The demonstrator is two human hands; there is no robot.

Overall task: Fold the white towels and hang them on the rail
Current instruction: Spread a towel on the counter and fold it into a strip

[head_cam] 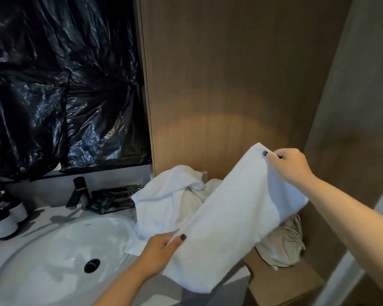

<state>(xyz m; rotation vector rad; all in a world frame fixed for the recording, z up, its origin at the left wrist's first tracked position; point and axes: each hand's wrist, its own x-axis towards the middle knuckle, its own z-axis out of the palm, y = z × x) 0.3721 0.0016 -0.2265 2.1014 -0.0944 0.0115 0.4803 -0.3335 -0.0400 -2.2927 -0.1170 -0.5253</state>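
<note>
A white towel (226, 221), folded into a long band, is stretched slantwise in the air between my hands. My left hand (161, 250) pinches its lower near corner above the counter. My right hand (290, 166) pinches its upper far corner in front of the wooden wall. Behind it a heap of crumpled white towels (168, 202) lies on the counter beside the sink. No rail shows in the view.
A white sink (60, 261) with a black drain and a black tap (80, 191) sits at the left. Black plastic sheeting (60, 85) covers the mirror. Dark bottles (2, 219) stand at the far left. A beige cloth (283, 246) lies on a cardboard box (281, 283) at the right.
</note>
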